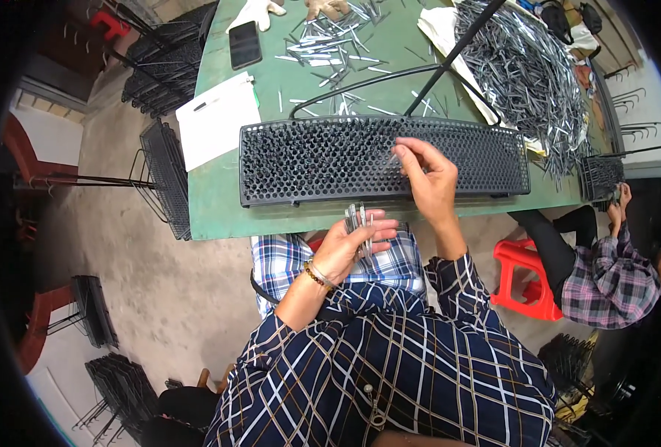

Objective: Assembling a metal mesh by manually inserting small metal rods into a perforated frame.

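Observation:
My left hand (334, 255), palm up in front of the table edge, holds a small bunch of thin silver metal pieces (356, 217) between thumb and fingers. My right hand (436, 190) is at the front of a black rack (300, 164) full of round holes. Its thumb and forefinger pinch one slim silver piece (393, 158) against the rack's holes; how far the piece sits in a hole I cannot tell. The rack lies lengthwise along the near edge of the green table (222, 205), with a black wire handle (360, 82) rising behind it.
Loose silver pieces (326, 48) lie scattered beyond the rack, and a large heap (520, 82) fills a white sack at right. A phone (245, 46), paper with a pen (215, 123) and gloves (256, 13) lie at left. Another person (606, 279) works at right, by a red stool (525, 279).

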Demonstrator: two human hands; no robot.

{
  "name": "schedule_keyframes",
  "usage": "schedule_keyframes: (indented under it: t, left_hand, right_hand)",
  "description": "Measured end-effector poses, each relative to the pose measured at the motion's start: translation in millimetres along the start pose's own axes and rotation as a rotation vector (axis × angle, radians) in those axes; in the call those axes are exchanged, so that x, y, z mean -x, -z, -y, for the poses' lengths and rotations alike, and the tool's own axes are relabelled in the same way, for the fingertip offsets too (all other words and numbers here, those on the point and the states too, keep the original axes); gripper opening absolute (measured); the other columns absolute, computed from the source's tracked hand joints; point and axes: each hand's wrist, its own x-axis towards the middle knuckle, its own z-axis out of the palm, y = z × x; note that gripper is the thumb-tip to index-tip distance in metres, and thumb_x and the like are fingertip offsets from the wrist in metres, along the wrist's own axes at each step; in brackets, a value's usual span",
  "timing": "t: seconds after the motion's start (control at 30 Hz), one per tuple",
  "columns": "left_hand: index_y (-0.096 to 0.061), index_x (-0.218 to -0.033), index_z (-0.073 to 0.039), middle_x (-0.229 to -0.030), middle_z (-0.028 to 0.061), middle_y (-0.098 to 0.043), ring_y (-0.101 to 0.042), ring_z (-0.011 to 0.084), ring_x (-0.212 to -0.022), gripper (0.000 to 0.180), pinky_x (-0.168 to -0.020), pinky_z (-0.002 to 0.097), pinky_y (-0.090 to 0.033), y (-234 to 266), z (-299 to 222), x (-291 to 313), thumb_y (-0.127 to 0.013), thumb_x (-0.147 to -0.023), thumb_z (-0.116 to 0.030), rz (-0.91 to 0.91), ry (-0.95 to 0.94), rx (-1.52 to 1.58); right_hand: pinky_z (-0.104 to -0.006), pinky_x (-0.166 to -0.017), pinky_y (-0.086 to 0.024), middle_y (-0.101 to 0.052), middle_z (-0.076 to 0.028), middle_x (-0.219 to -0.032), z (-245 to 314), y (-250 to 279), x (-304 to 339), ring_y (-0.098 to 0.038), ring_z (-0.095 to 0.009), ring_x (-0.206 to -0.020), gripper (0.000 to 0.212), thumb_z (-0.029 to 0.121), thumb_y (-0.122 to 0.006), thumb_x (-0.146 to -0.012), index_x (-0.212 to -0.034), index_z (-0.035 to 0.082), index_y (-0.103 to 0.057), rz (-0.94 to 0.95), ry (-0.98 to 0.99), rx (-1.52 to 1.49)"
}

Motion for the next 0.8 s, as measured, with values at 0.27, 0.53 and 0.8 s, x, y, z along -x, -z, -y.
schedule_keyframes:
  t: [0.27,0.53,0.8]
  left_hand:
    - [-0.043,-0.127,0.0,-0.126,0.0187,-0.052,-0.053,0.0281,-0.115,0.036,-0.09,0.0435,-0.051,0.4,1.6,2.7,-0.049,-0.093,-0.01,0.058,0.03,0.066]
    - [-0.043,-0.126,-0.002,-0.124,0.017,-0.053,-0.055,0.0268,-0.112,0.034,-0.089,0.042,-0.052,4.8,2.6,4.5,-0.048,-0.094,-0.012,0.07,0.06,0.098]
    - [-0.048,-0.121,0.001,-0.114,0.0174,-0.059,-0.06,0.0254,-0.105,0.029,-0.087,0.0372,-0.053,5.7,-3.3,6.7,-0.048,-0.095,-0.013,0.047,-0.008,0.079]
  right_hand:
    - [-0.0224,-0.06,-0.048,-0.066,-0.008,-0.086,-16.6,-17.0,-10.0,-0.061,-0.011,-0.07,0.013,0.005,-0.064,-0.084,-0.095,-0.001,-0.067,-0.073,0.313,0.192]
    - [-0.0278,-0.062,-0.048,-0.06,-0.01,-0.09,-21.0,-19.9,-2.7,-0.061,-0.02,-0.073,0.014,0.005,-0.068,-0.079,-0.093,0.002,-0.068,-0.012,0.464,0.439]
    - [-0.0201,-0.056,-0.04,-0.062,-0.003,-0.084,1.1,-7.9,24.8,-0.052,-0.006,-0.068,0.017,0.013,-0.066,-0.083,-0.095,0.0,-0.068,0.384,-0.013,0.099]
